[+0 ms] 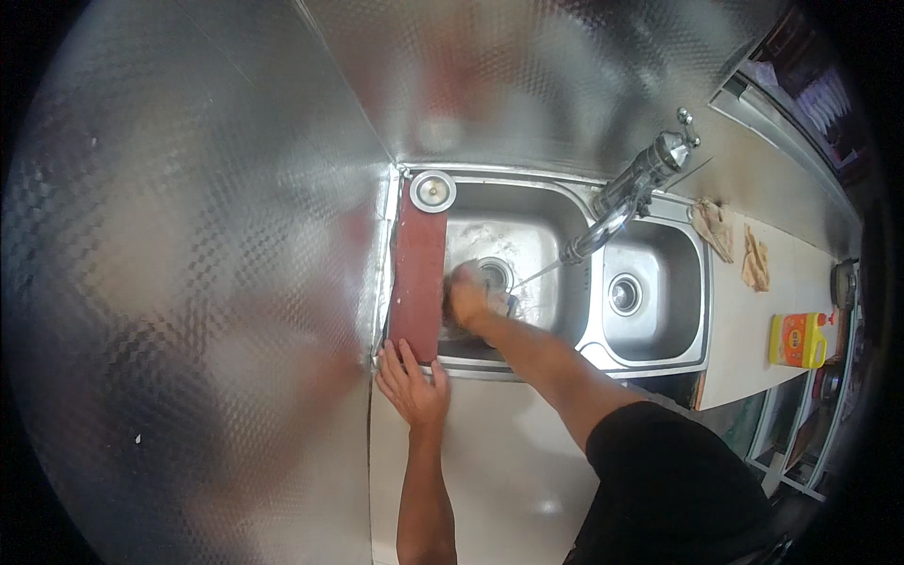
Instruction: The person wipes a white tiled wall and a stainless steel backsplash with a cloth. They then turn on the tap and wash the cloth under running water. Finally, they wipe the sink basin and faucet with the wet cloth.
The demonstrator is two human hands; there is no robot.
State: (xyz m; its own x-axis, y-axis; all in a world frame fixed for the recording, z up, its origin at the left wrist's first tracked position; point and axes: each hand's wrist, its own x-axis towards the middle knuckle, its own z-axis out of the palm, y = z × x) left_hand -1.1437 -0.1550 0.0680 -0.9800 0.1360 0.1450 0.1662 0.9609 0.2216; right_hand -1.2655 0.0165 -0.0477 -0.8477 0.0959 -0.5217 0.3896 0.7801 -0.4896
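My left hand [415, 388] lies with fingers spread on the near end of a reddish-brown board [417, 282] along the left side of the sink. My right hand [468, 299] reaches down into the large steel basin [556, 212], close to the board's right edge. Its fingers are blurred and partly hidden, so I cannot tell what they hold. A small whitish and blue thing [507, 303] shows beside that hand, too unclear to name. The drain [494, 272] lies just beyond it. A chrome faucet [617, 212] sends a thin stream of water into this basin.
A round metal strainer [433, 191] sits at the board's far end. To the right is a smaller basin [664, 254] with its own drain. Two tan cloths [714, 229] and a yellow bottle [799, 341] are on the right counter. Metal-sheeted walls rise left and behind.
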